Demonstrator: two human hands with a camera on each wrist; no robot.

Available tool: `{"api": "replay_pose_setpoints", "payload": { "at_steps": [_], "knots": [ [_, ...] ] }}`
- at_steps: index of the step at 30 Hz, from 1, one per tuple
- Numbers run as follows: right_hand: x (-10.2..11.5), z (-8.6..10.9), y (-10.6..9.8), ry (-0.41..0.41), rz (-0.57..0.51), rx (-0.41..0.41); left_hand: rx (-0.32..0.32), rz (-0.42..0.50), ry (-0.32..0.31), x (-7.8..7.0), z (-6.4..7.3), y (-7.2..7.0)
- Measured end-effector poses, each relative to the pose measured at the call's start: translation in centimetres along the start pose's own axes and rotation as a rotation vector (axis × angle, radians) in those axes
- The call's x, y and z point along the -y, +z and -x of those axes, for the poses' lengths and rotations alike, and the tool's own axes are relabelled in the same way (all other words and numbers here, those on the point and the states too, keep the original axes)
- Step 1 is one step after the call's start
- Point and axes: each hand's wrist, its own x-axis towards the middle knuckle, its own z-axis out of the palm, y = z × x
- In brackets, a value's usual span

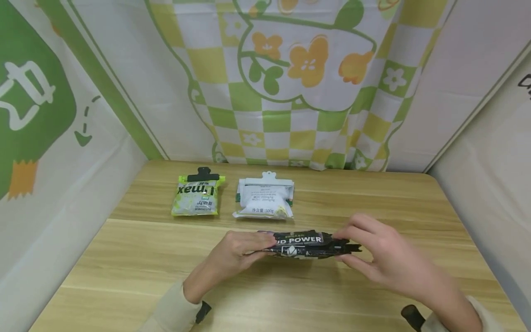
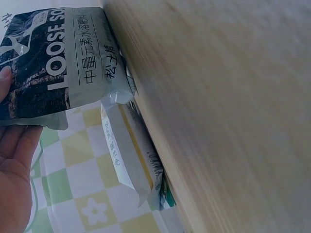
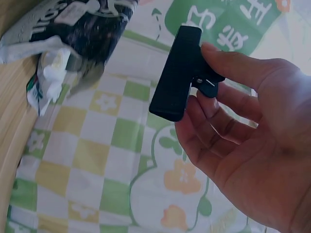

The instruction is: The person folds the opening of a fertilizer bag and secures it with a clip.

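Observation:
A dark bag printed "LOOSE SO…" (image 2: 87, 58) is held upright by my left hand (image 1: 237, 252), thumb on one face and fingers behind it in the left wrist view. Whether its lower end touches the table cannot be told. My right hand (image 1: 383, 253) pinches the handles of a black clip (image 3: 177, 73) between thumb and fingers, near the right end of the bag's top. In the right wrist view the clip stands apart from the bag, with no bag material visible in it.
Behind the hands on the wooden table (image 1: 157, 258) lie two bags. A yellow-green bag (image 1: 195, 201) carries a black clip (image 1: 203, 175); a white bag (image 1: 265, 203) to its right carries a white clip (image 1: 268, 180). Fabric walls and a checkered curtain (image 1: 269, 124) border the table.

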Motion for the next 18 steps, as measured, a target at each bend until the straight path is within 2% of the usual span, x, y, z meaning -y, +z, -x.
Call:
{"api": "replay_pose_setpoints", "payload": {
  "at_steps": [9, 13, 18],
  "knots": [
    [1.0, -0.3, 1.3, -0.012, 0.061, 0.056, 0.01, 0.005, -0.012, -0.1, 0.1, -0.2],
    [1.2, -0.5, 2.0, -0.035, 0.082, 0.047, 0.015, 0.001, -0.019, -0.3, 0.0, -0.2],
    [1.3, -0.7, 3.0, -0.105, 0.145, 0.014, 0.018, -0.015, -0.014, -0.3, 0.0, -0.2]
  ]
}}
